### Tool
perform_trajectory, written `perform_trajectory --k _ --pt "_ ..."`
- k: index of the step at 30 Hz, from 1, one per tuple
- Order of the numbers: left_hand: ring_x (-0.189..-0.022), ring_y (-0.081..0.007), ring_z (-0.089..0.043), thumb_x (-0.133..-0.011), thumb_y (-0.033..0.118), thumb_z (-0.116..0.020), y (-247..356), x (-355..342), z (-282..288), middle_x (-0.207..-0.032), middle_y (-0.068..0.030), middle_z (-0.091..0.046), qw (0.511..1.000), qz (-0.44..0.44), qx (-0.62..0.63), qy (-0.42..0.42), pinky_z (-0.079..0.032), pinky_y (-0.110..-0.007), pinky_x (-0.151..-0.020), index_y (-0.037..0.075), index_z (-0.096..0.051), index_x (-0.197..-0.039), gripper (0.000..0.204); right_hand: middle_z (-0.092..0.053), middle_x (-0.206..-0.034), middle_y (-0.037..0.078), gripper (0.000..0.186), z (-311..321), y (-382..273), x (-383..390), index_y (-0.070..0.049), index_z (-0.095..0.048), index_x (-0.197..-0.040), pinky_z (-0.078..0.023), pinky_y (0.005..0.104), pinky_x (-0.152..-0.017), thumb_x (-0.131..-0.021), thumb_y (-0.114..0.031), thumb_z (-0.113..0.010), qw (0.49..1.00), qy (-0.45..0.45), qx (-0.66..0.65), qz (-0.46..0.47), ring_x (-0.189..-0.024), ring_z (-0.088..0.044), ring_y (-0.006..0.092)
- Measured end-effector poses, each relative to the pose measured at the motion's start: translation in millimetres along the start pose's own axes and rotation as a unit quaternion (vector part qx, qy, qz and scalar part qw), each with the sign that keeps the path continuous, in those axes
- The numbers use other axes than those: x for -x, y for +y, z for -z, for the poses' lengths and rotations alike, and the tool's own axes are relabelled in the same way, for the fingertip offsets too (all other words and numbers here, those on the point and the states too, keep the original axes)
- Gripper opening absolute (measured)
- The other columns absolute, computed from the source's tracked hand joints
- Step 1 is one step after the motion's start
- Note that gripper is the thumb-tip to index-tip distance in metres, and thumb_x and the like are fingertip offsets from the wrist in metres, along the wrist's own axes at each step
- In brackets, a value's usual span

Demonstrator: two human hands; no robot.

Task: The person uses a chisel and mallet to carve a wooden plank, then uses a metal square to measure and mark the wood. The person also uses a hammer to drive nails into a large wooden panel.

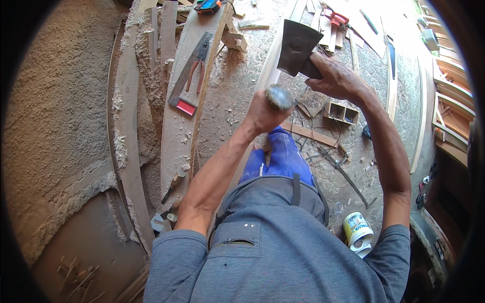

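Observation:
My right hand (336, 77) is closed around the dark lower part of an axe (299, 45), with its broad metal blade up and to the left of the fingers. My left hand (263, 113) is wrapped round a thick handle with a worn, round, greyish end (279, 97) facing up toward me. Whether this handle belongs to the axe, I cannot tell. Under both hands runs a long pale timber beam (271, 65), passing between my blue-trousered legs (285, 154).
To the left, a plank bench (177, 131) bears a try square (177, 93), pincers (194, 76) and a tape measure (207, 6). On the floor lie a wooden box (341, 112), cables and a bar clamp (348, 177). A white-yellow bucket (357, 227) sits by my right side; a red power tool (336, 19) lies far right.

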State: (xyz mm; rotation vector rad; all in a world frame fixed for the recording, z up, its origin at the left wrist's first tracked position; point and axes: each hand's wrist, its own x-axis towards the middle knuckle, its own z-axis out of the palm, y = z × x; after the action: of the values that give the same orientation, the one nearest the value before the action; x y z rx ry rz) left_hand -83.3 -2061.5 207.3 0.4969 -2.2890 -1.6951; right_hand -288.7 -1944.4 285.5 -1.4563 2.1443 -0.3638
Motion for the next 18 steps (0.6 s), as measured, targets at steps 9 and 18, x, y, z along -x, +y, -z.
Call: perform_trajectory --k 9,18 --pt "-0.068 -0.0184 -0.057 -0.083 0.006 -0.079 62.3 64.1 41.0 -0.083 -0.0061 -0.059 0.98 -0.12 0.032 0.158 -0.046 -0.033 -0.063 0.005 -0.061 -0.085 0.018 -0.064 -0.086 0.021 0.044 -78.4 -32.3 71.8 0.004 -0.059 -0.099 -0.05 0.0425 -0.072 -0.083 -0.034 -0.075 0.946 0.118 -0.257 -0.161 -0.077 -0.064 0.0305" --pt "-0.067 -0.0197 -0.059 -0.083 0.006 -0.079 42.4 77.1 45.7 -0.08 -0.0065 -0.06 0.979 -0.098 0.01 0.178 -0.047 -0.033 -0.063 0.004 -0.061 -0.083 0.018 -0.06 -0.079 0.006 0.036 -90.0 -75.4 113.2 0.002 -0.057 -0.111 -0.05 0.0292 -0.053 -0.085 -0.016 -0.074 0.882 0.159 -0.404 -0.185 -0.059 -0.059 0.0113"
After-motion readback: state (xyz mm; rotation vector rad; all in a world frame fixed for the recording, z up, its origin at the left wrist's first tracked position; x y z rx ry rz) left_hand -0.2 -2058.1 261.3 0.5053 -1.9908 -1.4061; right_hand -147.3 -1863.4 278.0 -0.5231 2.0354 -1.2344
